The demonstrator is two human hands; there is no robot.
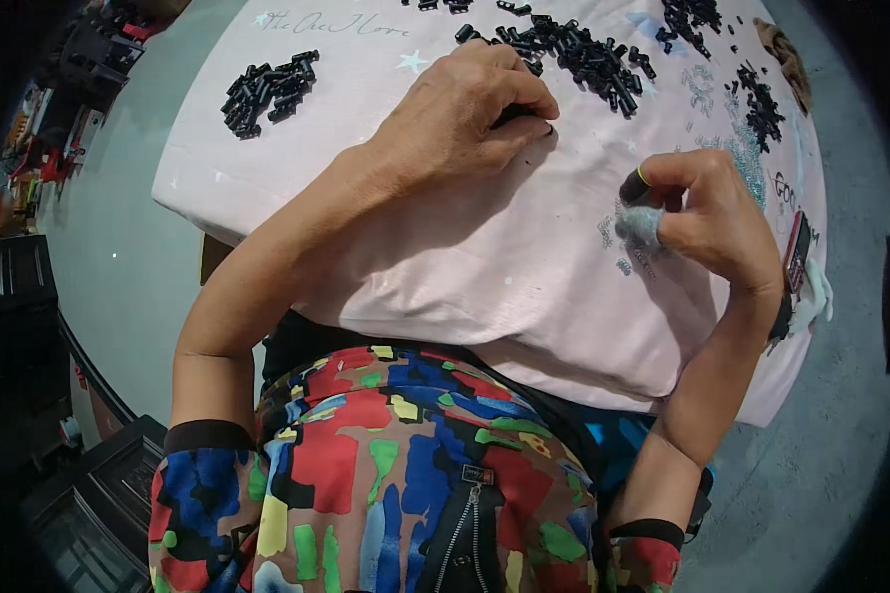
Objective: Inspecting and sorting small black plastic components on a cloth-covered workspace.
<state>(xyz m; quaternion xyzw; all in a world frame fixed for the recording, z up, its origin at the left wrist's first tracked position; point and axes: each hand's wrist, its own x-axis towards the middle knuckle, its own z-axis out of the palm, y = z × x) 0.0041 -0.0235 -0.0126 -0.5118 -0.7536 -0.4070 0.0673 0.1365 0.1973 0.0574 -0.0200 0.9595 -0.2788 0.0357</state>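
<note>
Small black cylindrical parts point(598, 64): loose piles, mixed angles, far half of pink surface point(465, 267). Tiny silvery bits point(624, 267) scattered nearer.

At the centre of my view I see a pale pink table cover point(534, 287) with printed stars. On the right edge I make out a dark, red-edged handheld device point(798, 242), just beside a white item point(816, 295) too unclear to name. A crumpled brown cloth point(787, 67) lies upper right. I see dark panelled furniture point(114, 509) lower left and a glossy pale floor point(114, 212) above it.
</note>
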